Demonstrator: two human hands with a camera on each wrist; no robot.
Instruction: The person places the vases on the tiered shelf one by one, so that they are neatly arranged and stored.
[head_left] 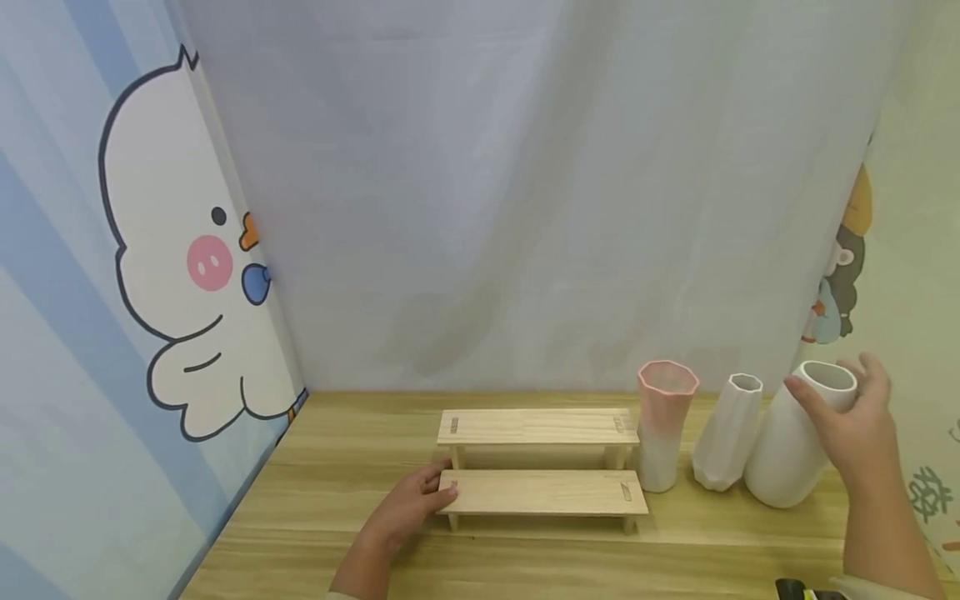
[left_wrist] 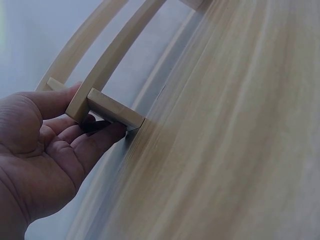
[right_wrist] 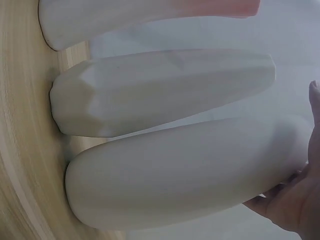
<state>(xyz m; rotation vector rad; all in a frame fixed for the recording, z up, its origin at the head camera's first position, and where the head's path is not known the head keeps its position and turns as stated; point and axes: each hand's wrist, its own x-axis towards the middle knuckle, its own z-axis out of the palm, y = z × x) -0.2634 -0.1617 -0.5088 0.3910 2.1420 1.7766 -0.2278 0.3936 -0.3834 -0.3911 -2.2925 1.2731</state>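
Note:
My left hand (head_left: 411,502) holds the left end of a two-tier wooden riser (head_left: 540,492), thumb on the front board and fingers around the side. The left wrist view shows fingers reaching beneath the board's end, by the leg (left_wrist: 116,108). At the far right, my right hand (head_left: 862,425) grips a large smooth white vase (head_left: 787,454) near its rim, the thumb in front and fingers at the back and right side. A slimmer faceted white vase (right_wrist: 160,92) stands just left of it. Beside the riser stands a pink-and-white vase (head_left: 663,429) with an angular rim.
Everything stands on a wood-grain table (head_left: 300,492). Behind it hangs a plain grey curtain (head_left: 487,208). A patterned cloth with a cartoon duck (head_left: 172,250) closes the left side, and a pale printed cloth (head_left: 915,292) the right. A dark object (head_left: 791,588) shows by the right sleeve.

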